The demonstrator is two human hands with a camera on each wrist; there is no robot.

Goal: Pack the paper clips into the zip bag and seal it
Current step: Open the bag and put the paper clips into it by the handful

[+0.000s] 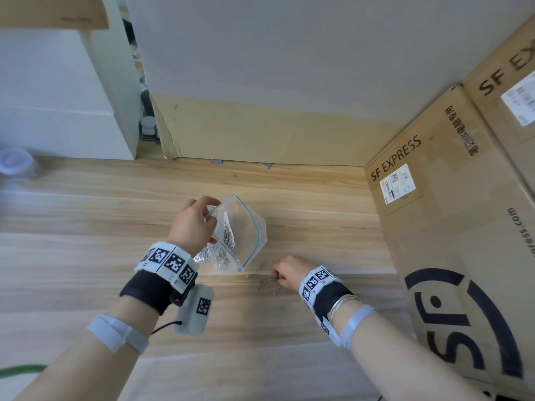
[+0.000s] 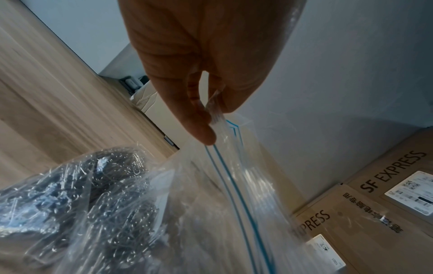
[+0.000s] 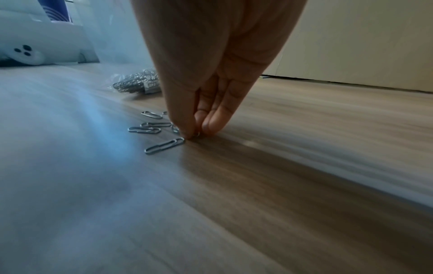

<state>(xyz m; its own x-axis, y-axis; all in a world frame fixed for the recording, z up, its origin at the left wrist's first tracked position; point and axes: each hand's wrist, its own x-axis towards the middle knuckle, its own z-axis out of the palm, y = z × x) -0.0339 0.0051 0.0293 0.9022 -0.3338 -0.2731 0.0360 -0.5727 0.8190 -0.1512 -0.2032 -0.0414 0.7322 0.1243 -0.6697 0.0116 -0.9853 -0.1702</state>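
The left hand (image 1: 194, 222) is pinching the open rim of the zip bag (image 1: 241, 230), already holding many clips. The right hand (image 1: 290, 270) is pinching, I think, one of the loose paper clips (image 3: 164, 146) on the bench (image 1: 86, 227). Next it needs lifting into the bag's mouth.

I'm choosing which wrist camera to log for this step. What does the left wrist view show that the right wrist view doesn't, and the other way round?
Only the left wrist view: the left hand pinching the zip bag by its rim, the blue zip lines, and the SF EXPRESS boxes.

Only the right wrist view: the right hand with fingertips down among loose paper clips on the wooden table.

Both: the heap of bagged clips and the table.
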